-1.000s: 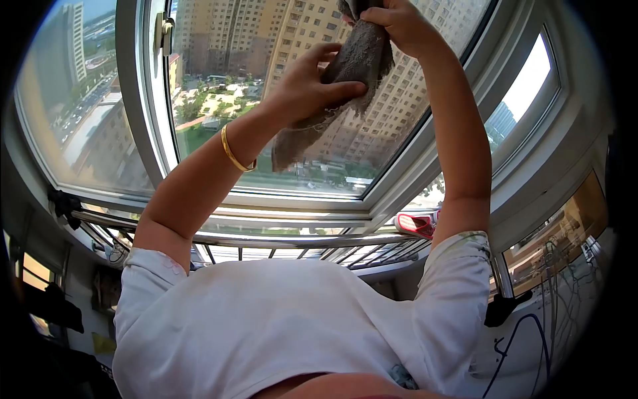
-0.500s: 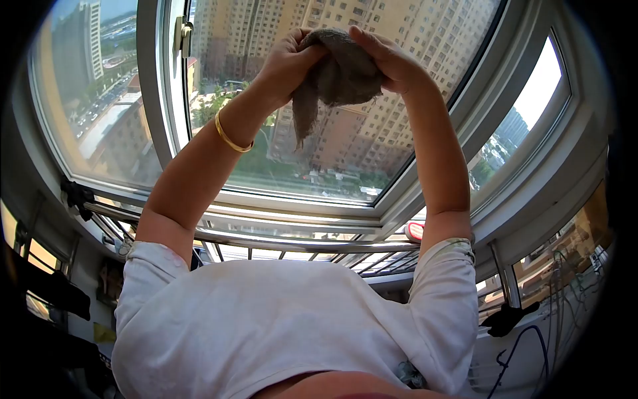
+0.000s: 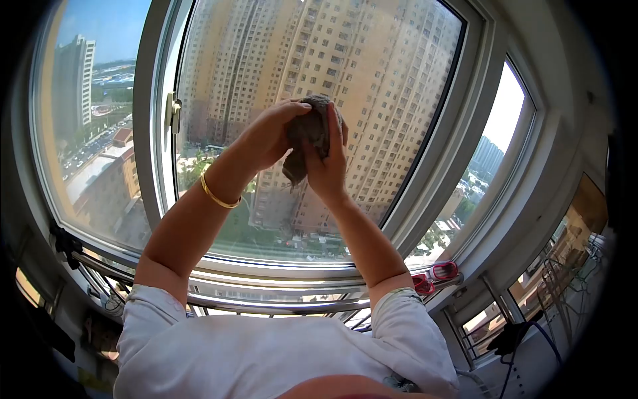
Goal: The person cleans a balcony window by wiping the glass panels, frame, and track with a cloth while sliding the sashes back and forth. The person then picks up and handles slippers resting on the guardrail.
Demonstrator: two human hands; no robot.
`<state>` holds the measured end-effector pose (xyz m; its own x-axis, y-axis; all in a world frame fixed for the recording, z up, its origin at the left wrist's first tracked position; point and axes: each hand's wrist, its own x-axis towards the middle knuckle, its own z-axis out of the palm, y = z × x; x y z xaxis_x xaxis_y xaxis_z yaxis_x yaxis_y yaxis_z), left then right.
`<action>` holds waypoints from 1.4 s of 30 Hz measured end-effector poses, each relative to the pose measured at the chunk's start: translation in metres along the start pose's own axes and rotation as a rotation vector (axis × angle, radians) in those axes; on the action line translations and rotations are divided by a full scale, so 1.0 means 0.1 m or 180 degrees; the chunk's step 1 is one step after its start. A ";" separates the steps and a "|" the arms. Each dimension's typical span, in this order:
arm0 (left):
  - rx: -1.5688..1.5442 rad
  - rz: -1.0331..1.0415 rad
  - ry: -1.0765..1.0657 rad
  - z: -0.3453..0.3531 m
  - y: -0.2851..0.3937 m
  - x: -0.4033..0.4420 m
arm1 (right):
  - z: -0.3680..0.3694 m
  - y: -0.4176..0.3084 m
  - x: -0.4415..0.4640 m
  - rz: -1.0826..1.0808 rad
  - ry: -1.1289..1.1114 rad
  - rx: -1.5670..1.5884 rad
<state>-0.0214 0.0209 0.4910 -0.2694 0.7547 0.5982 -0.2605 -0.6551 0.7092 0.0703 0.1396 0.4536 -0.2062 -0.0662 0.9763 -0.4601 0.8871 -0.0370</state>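
Observation:
A grey-brown cloth (image 3: 309,133), bunched into a compact wad, is between my two hands in front of the large window pane (image 3: 399,86). My left hand (image 3: 269,136) grips its left side, the thumb near the top. On the right side my right hand (image 3: 327,163) is wrapped round it, fingers pointing up. A short end of the cloth hangs below my hands. Whether the cloth touches the glass I cannot tell. A gold bangle (image 3: 218,197) circles my left wrist.
A window handle (image 3: 174,113) is on the frame at the left. Below the window runs a metal rail (image 3: 279,306). Red-rimmed items (image 3: 443,270) lie at the right end of the sill. Wire hangers (image 3: 555,282) hang at the far right.
The cloth, spread and hanging long before, is now folded into a smaller wad. My hands have come closer together and sit lower in view. The camera view has tilted upward.

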 end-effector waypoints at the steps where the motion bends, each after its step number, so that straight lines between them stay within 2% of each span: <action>1: 0.1027 0.0172 0.0406 0.06 0.11 -0.10 | -0.11 0.11 0.07 -0.0083 0.0038 -0.0119; 2: 0.2042 0.0920 0.0473 -0.02 0.14 -0.13 | -0.24 0.24 0.21 -0.0099 0.0173 -0.0564; 4: 0.4764 0.2083 0.1355 -0.41 0.26 -0.20 | -0.66 0.66 0.65 -0.0238 0.0580 -0.1380; 6: 0.6576 0.3058 0.1799 -0.81 0.34 -0.31 | -1.31 1.32 1.12 -0.0514 0.1289 -0.2643; 7: 0.6522 0.3098 0.1892 -0.90 0.30 -0.39 | -1.69 1.71 1.35 -0.0433 0.1730 -0.3205; 8: 0.6595 0.2712 0.1935 -1.05 0.23 -0.44 | -1.88 1.96 1.54 -0.0321 0.2166 -0.3765; 11: 0.6824 0.2314 0.1952 -1.50 -0.02 -0.50 | -1.26 1.23 2.17 0.1229 0.2734 -0.2283; 12: 0.6935 0.2443 0.1954 -1.60 -0.08 -0.50 | -0.87 1.32 2.36 0.0318 0.2511 -0.2851; 14: 0.7111 0.2710 0.2007 -1.73 -0.15 -0.45 | 0.08 0.98 2.46 -0.0766 0.1669 -0.2598; 17: 0.7146 0.2734 0.2010 -1.77 -0.16 -0.46 | 0.93 0.46 1.95 -0.1553 0.0170 -0.2080; 18: 0.7201 0.2738 0.2030 -1.79 -0.14 -0.45 | 1.03 0.47 1.76 -0.1902 -0.0429 -0.1888; 19: 0.7246 0.2587 0.1997 -1.81 -0.13 -0.46 | 0.94 0.52 1.66 -0.1962 -0.0489 -0.2083; 21: 0.7215 0.2683 0.1905 -1.84 -0.10 -0.47 | 0.44 0.69 1.61 -0.2101 -0.0605 -0.2475; 23: 0.7159 0.2690 0.1903 -1.84 -0.11 -0.46 | -0.36 1.01 1.91 -0.1568 0.0903 -0.3483; 25: 0.7115 0.2727 0.1875 -1.86 -0.13 -0.47 | -1.26 1.29 2.22 -0.0430 0.2143 -0.4521; 26: 0.7089 0.2758 0.1888 -1.87 -0.13 -0.45 | -1.67 1.54 2.38 0.0106 0.2412 -0.4664; 28: 0.7087 0.2845 0.1872 -1.90 -0.12 -0.46 | -1.80 1.43 2.79 0.1932 0.2619 -0.3676; 30: 0.7068 0.2833 0.1854 -1.91 -0.13 -0.45 | -1.20 1.25 3.20 0.1383 0.2891 -0.3811; 32: 0.7091 0.2837 0.1880 -1.90 -0.12 -0.45 | -0.22 0.95 3.45 -0.0692 0.2277 -0.3579; 33: 0.7087 0.2829 0.1873 -1.91 -0.12 -0.46 | 0.37 0.81 3.46 -0.1536 0.1782 -0.3137; 34: 0.7079 0.2817 0.1851 -1.91 -0.13 -0.46 | 0.91 0.48 3.18 -0.1775 0.1077 -0.2377; 35: 0.7112 0.2702 0.1859 -1.91 -0.13 -0.47 | 1.32 0.37 2.90 -0.2151 0.0548 -0.2562; 36: 0.7120 0.2667 0.1825 -1.90 -0.14 -0.49 | 1.57 0.27 2.55 -0.2517 0.0094 -0.2229; 38: 0.7150 0.2625 0.1842 -1.90 -0.12 -0.48 | 1.60 0.23 1.95 -0.2906 -0.0883 -0.2027; 40: 0.7066 0.2774 0.1803 -1.90 -0.10 -0.47 | 1.19 0.39 1.86 -0.3213 -0.1261 -0.2230; 41: 0.7039 0.2773 0.1790 -1.92 -0.12 -0.47 | 0.85 0.42 1.95 -0.2840 -0.1190 -0.2486; 42: 0.7009 0.2780 0.1793 -1.94 -0.13 -0.46 | 0.52 0.59 2.11 -0.2378 -0.0470 -0.2657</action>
<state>-0.1851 -0.0122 0.3821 0.0506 0.1336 0.9897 0.8170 0.5645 -0.1180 -0.0454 0.1537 0.6464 -0.2467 -0.7121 0.6573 0.1988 0.6266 0.7536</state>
